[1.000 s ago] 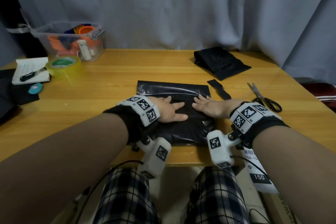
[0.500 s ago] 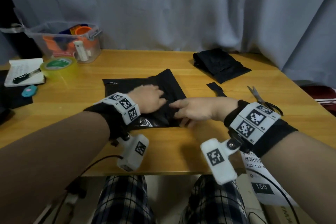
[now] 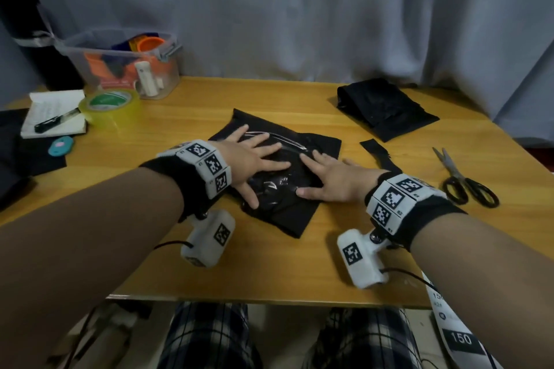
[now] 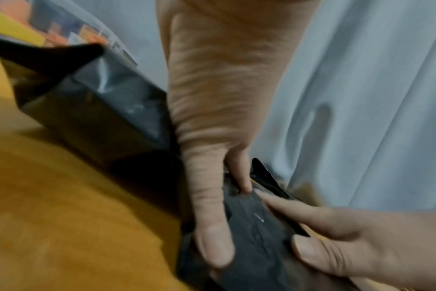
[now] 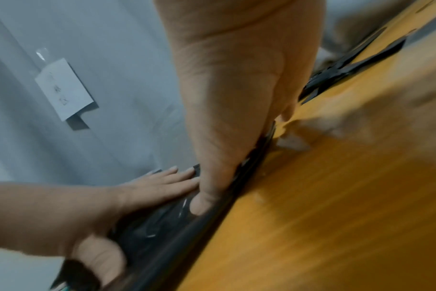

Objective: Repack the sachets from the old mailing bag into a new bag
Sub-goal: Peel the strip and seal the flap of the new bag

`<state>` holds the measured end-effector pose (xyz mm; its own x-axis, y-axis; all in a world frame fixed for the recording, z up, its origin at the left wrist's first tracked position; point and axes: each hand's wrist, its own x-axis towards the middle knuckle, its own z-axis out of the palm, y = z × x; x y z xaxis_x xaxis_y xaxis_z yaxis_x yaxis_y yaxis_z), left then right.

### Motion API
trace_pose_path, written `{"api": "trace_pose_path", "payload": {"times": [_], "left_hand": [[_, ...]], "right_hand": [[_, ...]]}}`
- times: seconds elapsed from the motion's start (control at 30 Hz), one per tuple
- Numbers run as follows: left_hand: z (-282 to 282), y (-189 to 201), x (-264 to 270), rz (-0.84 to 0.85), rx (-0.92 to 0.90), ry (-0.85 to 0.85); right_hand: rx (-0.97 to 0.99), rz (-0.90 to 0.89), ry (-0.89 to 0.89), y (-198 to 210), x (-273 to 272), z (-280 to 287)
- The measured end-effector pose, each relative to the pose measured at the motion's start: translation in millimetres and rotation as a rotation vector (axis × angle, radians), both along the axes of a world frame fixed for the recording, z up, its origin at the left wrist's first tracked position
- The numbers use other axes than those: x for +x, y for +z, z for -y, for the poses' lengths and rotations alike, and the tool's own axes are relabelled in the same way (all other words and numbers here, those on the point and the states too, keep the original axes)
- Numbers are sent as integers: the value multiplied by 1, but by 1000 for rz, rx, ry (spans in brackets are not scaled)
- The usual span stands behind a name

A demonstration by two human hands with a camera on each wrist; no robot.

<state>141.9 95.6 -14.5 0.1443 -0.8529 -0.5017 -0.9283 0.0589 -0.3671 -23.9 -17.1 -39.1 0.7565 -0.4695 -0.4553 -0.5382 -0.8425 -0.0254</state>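
both hands are pressing down on the black mailing bag (image 3: 287, 189), which is lying skewed near the middle of the wooden bench (image 3: 329, 263). this looks like the flattening step, squeezing air out and settling the contents, though no sachets are showing through the plastic. to do it well, the palms should be sweeping from the closed end toward the opening so the air is escaping rather than pocketing, and pressure should be staying even so the glossy film isn't creasing or skidding on the wood.

left hand (image 3: 254, 159) is lying open, fingers spread and straight, flat on the far left part of the bag, thumb reaching toward the near edge. right hand (image 3: 332, 180) is open too, fingers extended across the bag's right side, thumb on the plastic; it's gripping nothing, just pressing.

another folded black bag (image 3: 386, 108) is sitting at the far right, with a cut black strip (image 3: 376, 150) and scissors (image 3: 464, 180) nearby.
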Motion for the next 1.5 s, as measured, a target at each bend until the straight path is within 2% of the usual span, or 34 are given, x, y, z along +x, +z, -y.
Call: {"api": "trace_pose_path", "payload": {"times": [0.13, 0.27, 0.37, 0.5, 0.63, 0.67, 0.73, 0.8, 0.87, 0.93, 1.03, 1.17, 1.23, 1.33, 1.37, 1.43, 1.5], "left_hand": [[1, 13, 1, 117, -29, 182], [-2, 7, -17, -181, -130, 440], [2, -7, -32, -204, -61, 606], [11, -13, -17, -255, -92, 535], [22, -4, -8, -71, -329, 462], [24, -2, -13, -77, -389, 425], [25, -3, -25, -238, -427, 320], [19, -13, -36, -452, -339, 350], [9, -30, -41, -537, -252, 485], [1, -41, -41, -476, -213, 574], [-9, -41, -37, -395, -138, 609], [-24, -30, -30, -384, -76, 669], [-30, -26, -27, -377, -78, 719], [-33, -21, -24, -253, -128, 821], [-32, -19, -25, -227, -175, 820], [-27, -19, -32, -275, -261, 693], [-20, -22, -45, -373, -228, 565]], "right_hand": [[-62, -104, -99, 7, 4, -14], [-130, -188, -7, 30, -1, -32], [-175, -110, 18, 38, -2, -29], [-210, 136, -12, 31, -3, -16], [-189, 252, -53, 11, -1, -8], [-209, 326, -50, 7, 1, -9], [-165, 431, 19, 1, 6, -12], [10, 366, 93, -7, 10, -20], [125, 239, 74, -15, 10, -23], [120, 155, 35, -18, 8, -20], [107, 93, -43, -13, -1, -12], [90, 7, -184, -8, -30, 5], [81, -3, -238, -1, -39, 9], [-7, 33, -261, 10, -32, 6], [-46, 83, -240, 12, -26, 2], [-54, 194, -163, 11, -12, -10], [25, 204, -107, 6, 3, -24]]}}
